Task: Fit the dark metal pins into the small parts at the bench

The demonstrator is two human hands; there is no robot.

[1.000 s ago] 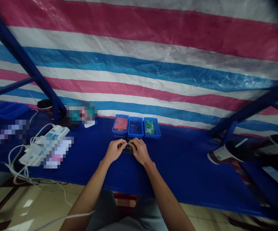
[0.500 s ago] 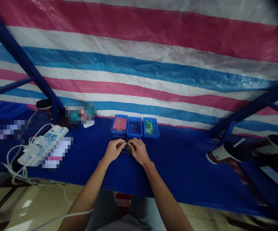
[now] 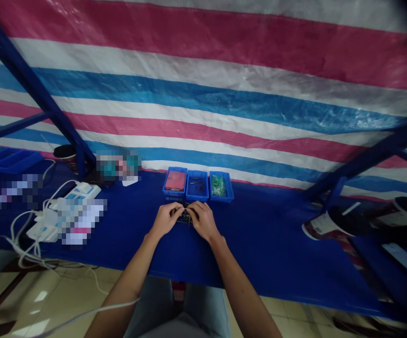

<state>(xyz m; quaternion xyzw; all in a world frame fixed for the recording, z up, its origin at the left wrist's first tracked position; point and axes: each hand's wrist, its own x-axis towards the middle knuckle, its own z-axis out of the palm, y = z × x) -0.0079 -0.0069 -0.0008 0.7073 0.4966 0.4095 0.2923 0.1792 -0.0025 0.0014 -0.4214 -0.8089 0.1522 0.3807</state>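
Observation:
My left hand [image 3: 167, 219] and my right hand [image 3: 202, 219] meet over the blue table [image 3: 260, 239], fingertips pinched close together. Between and under them lies a small tangle of dark and yellowish thin pieces [image 3: 188, 218], partly covered by the fingers. What each pinch holds is too small to name. Just beyond the hands stand three blue bins: the left one with pink sheets [image 3: 175, 180], the middle one with small dark pieces [image 3: 197, 185], the right one with green and clear items [image 3: 219, 185].
At the left are a white power strip [image 3: 73, 202] with tangled white cables [image 3: 20, 249] and a blue divided tray [image 3: 9, 160]. Dark tubs [image 3: 325, 225] stand at the right. A striped sheet [image 3: 224, 103] hangs behind, between blue frame bars.
Both hands stay in almost the same place, with only slight finger movement over the tangle. The legs below the table have shifted a little.

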